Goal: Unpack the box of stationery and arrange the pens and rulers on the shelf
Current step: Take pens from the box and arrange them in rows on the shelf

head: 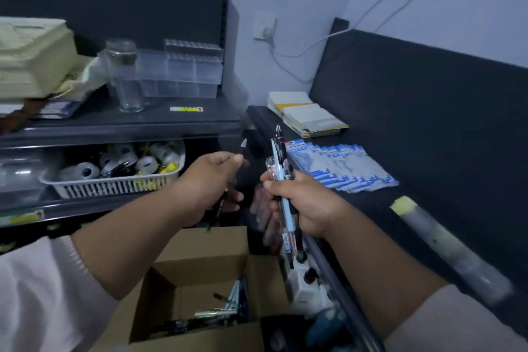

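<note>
The dark shelf (374, 208) carries blue-white packets (343, 166) beside stacked yellow notebooks (308, 117).

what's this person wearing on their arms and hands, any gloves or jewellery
Both arms wear pale, off-white long sleeves. The left sleeve ends in a ribbed cuff partway up the forearm. The right sleeve also stops short of the wrist, its cuff blurred. The left hand and right hand are bare: no gloves, rings or watch show.
</note>
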`<state>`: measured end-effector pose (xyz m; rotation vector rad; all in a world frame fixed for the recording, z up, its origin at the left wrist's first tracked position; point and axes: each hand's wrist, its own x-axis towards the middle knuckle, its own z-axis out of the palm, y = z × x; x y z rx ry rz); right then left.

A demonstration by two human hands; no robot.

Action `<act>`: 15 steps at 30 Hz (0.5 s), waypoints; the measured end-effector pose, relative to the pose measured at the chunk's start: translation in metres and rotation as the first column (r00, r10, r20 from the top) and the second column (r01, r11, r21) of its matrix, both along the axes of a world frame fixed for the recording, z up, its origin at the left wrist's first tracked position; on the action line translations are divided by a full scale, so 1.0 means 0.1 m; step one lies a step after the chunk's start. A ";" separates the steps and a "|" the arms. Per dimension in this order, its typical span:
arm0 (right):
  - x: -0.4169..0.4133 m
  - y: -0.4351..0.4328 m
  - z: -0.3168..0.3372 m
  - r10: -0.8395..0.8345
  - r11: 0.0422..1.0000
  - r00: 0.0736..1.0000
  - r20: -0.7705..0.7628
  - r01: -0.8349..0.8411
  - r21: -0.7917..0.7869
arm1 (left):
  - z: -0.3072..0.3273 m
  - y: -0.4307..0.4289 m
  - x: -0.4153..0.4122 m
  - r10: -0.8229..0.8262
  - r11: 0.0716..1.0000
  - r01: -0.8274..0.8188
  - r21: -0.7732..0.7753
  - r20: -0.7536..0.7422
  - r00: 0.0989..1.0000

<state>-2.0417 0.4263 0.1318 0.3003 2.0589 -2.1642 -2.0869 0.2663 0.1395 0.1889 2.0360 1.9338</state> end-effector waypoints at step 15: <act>2.36 0.40 0.37 -0.438 0.785 0.889 -0.130 0.449 0.426 | 0.62 0.95 1.62 -0.476 0.871 0.485 0.076 -0.107 0.873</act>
